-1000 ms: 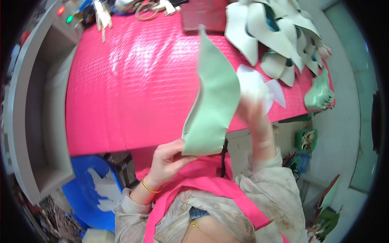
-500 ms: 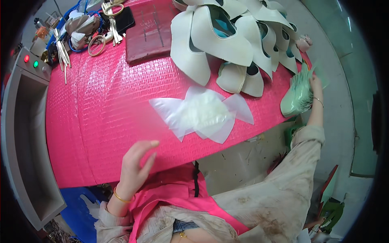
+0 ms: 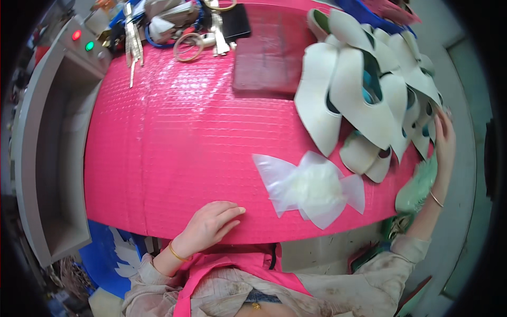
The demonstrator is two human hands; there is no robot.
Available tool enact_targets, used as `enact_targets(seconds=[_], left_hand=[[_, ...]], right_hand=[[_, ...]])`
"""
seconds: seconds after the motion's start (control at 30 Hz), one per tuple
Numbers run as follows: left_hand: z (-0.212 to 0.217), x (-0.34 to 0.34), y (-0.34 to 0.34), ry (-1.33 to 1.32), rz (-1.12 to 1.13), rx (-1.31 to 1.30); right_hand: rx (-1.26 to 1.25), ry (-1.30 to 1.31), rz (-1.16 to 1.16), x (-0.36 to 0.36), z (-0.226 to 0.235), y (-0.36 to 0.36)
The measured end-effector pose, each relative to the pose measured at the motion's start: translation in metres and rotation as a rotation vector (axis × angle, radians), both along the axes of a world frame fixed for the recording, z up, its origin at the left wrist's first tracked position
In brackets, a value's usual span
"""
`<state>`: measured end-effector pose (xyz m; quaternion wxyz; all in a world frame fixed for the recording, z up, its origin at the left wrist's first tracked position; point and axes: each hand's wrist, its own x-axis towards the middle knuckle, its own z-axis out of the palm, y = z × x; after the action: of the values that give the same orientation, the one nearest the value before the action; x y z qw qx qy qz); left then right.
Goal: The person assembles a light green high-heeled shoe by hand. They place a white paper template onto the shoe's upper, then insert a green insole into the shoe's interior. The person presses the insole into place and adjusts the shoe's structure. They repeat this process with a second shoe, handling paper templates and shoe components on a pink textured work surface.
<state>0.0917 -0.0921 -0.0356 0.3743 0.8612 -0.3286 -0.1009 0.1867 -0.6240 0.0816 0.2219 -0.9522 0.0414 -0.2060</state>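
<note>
Head view: a worker in a pink apron stands at a bench covered in bright pink quilted sheeting (image 3: 174, 153). The left hand (image 3: 208, 227) lies low in the frame on the near edge of the covering, palm down, fingers loosely spread and gripping nothing. The right hand (image 3: 445, 141) reaches far to the right edge of the frame, fingers extended and resting against the outermost piece of a fanned pile of white cut shoe-upper pieces (image 3: 364, 100); whether the fingertips have pinched a piece cannot be told from here. Just under that wrist a stack of mint-green pieces (image 3: 417, 187) hangs at the bench's right corner.

In the lower middle, well apart from both hands, lie translucent white film pieces (image 3: 311, 187), overlapped in a loose star. A dark red mat (image 3: 266, 53) lies flat in the upper middle, and scissors, rings and tools (image 3: 174, 31) crowd the upper left beside a grey machine with red and green lamps (image 3: 79, 45).

Judged from the reach, lifting one white piece cleanly calls for peeling the top layer off by its edge, so the fan beneath stays ordered, while the left hand steadies the covering.
</note>
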Motion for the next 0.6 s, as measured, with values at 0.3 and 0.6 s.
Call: enact_targets(seconds=[0.3, 0.6], left_hand=[[-0.003, -0.017, 0.036, 0.031, 0.058, -0.102], [-0.017, -0.042, 0.087, 0.123, 0.390, -0.232]], right_hand=[[-0.098, 0.125, -0.156, 0.309, -0.137, 0.398], [-0.147, 0.190, -0.294, 0.342, -0.151, 0.408]])
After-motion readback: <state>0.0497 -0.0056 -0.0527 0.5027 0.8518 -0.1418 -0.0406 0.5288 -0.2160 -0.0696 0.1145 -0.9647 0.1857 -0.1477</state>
